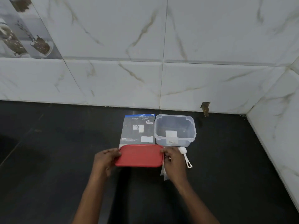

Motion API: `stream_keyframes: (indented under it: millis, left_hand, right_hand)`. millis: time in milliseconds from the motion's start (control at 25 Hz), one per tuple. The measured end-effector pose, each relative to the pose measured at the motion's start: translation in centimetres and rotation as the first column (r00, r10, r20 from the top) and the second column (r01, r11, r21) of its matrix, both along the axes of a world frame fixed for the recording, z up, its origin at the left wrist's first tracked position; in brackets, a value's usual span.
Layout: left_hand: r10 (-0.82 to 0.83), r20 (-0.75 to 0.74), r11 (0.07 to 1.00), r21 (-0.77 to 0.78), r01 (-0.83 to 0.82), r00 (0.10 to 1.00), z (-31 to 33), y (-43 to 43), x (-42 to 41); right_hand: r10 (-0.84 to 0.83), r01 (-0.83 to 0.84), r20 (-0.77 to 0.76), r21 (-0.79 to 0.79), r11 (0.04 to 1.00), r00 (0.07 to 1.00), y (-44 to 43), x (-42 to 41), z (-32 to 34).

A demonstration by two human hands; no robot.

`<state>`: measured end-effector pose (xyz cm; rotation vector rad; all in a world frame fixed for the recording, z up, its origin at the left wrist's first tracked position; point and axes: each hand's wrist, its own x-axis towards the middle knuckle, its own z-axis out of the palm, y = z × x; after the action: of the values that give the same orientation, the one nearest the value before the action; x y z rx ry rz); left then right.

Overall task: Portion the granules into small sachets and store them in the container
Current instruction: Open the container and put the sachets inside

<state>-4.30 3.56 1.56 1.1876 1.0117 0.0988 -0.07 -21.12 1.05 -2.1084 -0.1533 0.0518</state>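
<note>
Red lid gripped at both short ends, left hand and right hand each with fingers curled over an edge, low over the black countertop. Clear open container sits at 1 o'clock from the lid, with the granule pouch flat at 12, just beside it. White scoop at 3 o'clock, clear sachets at 5, partly under the right hand.
</note>
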Motion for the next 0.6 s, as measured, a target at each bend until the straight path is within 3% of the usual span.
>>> stream_keyframes:
  millis: [200, 360, 480, 600]
  left_hand:
    - [0.116, -0.193, 0.979, 0.189, -0.079, 0.974, -4.5, 1.2, -2.0]
    - [0.192, -0.282, 0.907, 0.418, -0.060, 0.940, -4.4, -0.3, -1.9]
    - [0.175, -0.271, 0.865, 0.501, -0.017, 0.946, -3.4, -1.5, -1.9]
    - [0.159, -0.272, 0.810, 0.585, 0.032, 0.949, -3.4, -2.7, -1.9]
  right_hand:
    - [0.147, -0.170, -0.107, -0.244, 0.955, 0.983, 2.3, -1.6, -2.3]
    - [0.195, -0.222, -0.129, -0.249, 0.943, 0.972, 2.8, -1.9, -2.4]
    - [-0.023, 0.020, -0.022, -0.146, 0.989, 0.999, 0.9, -2.4, -1.9]
    - [-0.331, 0.330, 0.019, -0.166, 0.929, 0.943, -2.7, -2.3, -2.3]
